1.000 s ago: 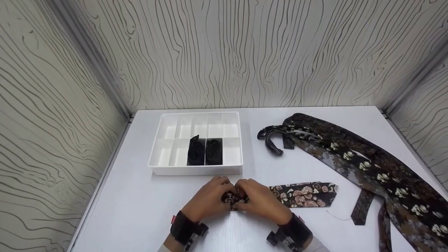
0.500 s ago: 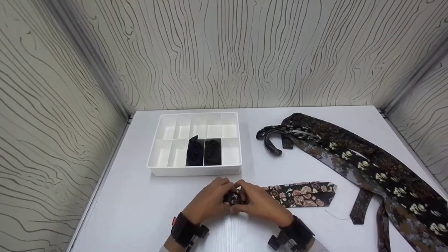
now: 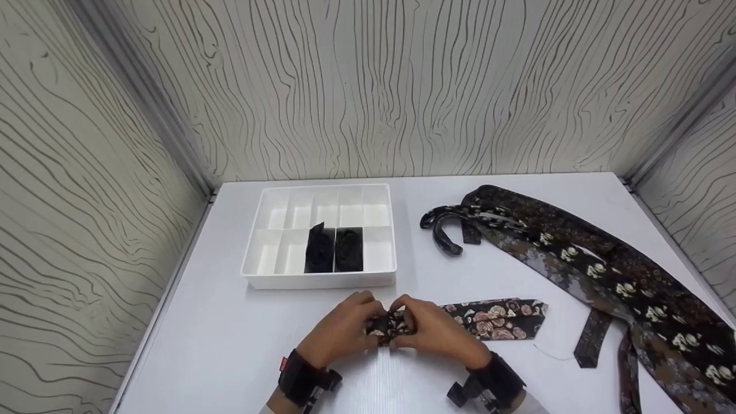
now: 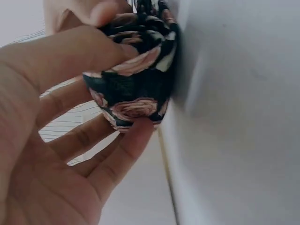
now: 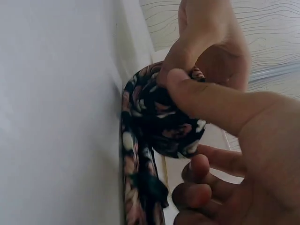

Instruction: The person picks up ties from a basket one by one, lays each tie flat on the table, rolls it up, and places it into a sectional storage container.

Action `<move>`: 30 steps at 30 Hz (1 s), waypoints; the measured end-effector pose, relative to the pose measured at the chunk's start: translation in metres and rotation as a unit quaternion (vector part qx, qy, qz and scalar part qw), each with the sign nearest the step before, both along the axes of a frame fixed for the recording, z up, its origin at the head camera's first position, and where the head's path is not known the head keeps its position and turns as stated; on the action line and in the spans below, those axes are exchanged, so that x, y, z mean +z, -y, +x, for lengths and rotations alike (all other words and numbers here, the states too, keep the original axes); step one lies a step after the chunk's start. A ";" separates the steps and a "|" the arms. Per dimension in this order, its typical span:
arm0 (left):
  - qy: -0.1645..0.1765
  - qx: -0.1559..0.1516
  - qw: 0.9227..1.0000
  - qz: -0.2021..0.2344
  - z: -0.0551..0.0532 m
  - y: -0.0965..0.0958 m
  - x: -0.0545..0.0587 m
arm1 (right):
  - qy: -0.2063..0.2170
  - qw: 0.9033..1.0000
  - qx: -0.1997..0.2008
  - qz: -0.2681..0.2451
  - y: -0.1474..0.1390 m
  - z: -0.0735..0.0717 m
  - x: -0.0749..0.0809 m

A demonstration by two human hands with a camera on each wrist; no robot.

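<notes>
In the head view, my left hand (image 3: pixel 342 328) and right hand (image 3: pixel 440 332) both grip the coiled part of the tie (image 3: pixel 500 319) on the bench (image 3: pixel 195 345), its flat end toward 3 o'clock; the tray (image 3: pixel 322 280) with two dark rolls (image 3: pixel 349 250) sits at 11, other ties (image 3: pixel 575 256) at 2. In the left wrist view, my thumb and fingers pinch the coil. In the right wrist view, my thumb presses its 1 o'clock side.

On the white table (image 3: pixel 201 322), a divided white tray (image 3: pixel 321 280) stands left of centre, with two dark rolls (image 3: pixel 319 253) in its near row, third and fourth from left. Dark patterned ties (image 3: pixel 552 241) spread along the right, a thin thread (image 3: pixel 553 355) near them. Grain-patterned walls (image 3: pixel 356 86) rise left, right and far.
</notes>
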State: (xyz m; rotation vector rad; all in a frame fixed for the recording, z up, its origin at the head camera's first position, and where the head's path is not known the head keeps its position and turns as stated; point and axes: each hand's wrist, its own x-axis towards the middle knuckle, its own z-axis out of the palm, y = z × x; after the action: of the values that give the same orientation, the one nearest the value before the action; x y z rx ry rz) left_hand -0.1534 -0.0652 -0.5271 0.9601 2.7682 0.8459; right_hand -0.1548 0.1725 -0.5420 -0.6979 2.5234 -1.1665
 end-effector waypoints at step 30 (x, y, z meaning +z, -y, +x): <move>-0.116 -0.001 0.993 -0.025 0.004 -0.021 -0.001 | -0.036 0.998 0.015 0.056 -0.017 -0.003 0.000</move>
State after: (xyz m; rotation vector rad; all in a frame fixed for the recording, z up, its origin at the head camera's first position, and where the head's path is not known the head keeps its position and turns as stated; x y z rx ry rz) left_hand -0.1493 -0.0444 -0.5286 1.1177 2.9636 0.7007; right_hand -0.1577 0.1895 -0.5419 -0.7592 2.6054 -0.9982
